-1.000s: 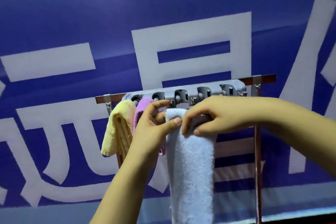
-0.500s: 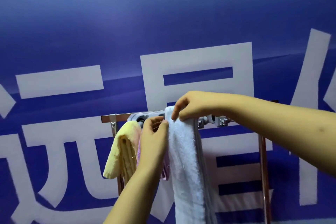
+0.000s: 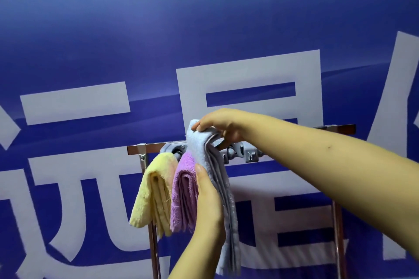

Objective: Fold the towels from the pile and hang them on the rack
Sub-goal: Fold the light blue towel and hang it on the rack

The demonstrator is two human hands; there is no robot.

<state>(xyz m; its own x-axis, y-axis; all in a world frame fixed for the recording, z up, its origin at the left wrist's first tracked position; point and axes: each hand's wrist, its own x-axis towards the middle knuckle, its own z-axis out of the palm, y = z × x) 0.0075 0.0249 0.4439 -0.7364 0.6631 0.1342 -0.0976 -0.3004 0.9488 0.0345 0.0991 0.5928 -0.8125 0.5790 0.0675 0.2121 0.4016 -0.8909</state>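
Head cam is looking at a copper-coloured metal rack (image 3: pixel 154 148) with a grey plastic hook strip (image 3: pixel 247 154), in front of a blue banner with big white characters (image 3: pixel 226 29). A folded pale blue terry towel (image 3: pixel 217 179) hangs over the strip. The right hand (image 3: pixel 217 123) grips its top fold, fingers curled over it. The left hand (image 3: pixel 209 197) lies flat against the towel's left side, fingers straight. Just to the left hang a folded lilac towel (image 3: pixel 183 195) and a folded yellow towel (image 3: pixel 152 190), side by side and touching.
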